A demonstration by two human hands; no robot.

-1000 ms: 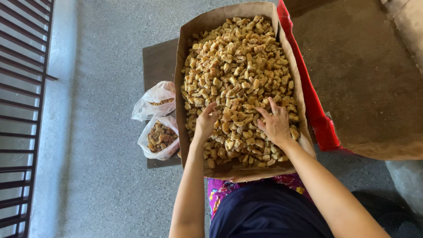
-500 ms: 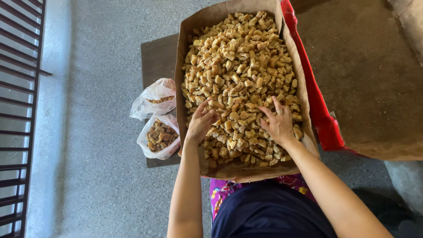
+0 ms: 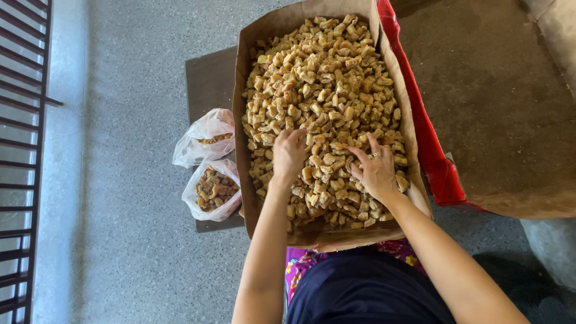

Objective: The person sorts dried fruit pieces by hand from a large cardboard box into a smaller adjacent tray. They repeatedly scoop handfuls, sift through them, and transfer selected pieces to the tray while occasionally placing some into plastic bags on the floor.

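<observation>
- A large brown paper sack [image 3: 246, 90], laid open on its side, held a deep heap of golden-brown fried pieces [image 3: 324, 78] that filled it almost from wall to wall.
- The left hand [image 3: 289, 155] rested palm down on the heap near the sack's left wall, its fingers [image 3: 295, 137] curled down into the pieces; whether they gripped any could not be told.
- The right hand [image 3: 375, 171] lay on the heap near the sack's right wall, fingers spread open and flat against the pieces, gripping nothing. A ring showed on one finger.
- Both hands sat in the near half of the heap, apart from each other, with pieces between them.
- Two thin clear plastic bags stood just left of the sack, touching each other: the nearer bag [image 3: 211, 191] was open and part-filled with darker brown pieces; the farther bag [image 3: 201, 137] was bunched at the top and showed a few pieces inside.
- Both bags and the sack rested on a dark bench [image 3: 207, 81] standing on a speckled grey floor [image 3: 132, 180].
- A red fabric edge [image 3: 429, 150] ran along the sack's right side, against a large brown sheet [image 3: 504, 108].
- A dark metal railing [image 3: 24, 150] ran along the far left.
</observation>
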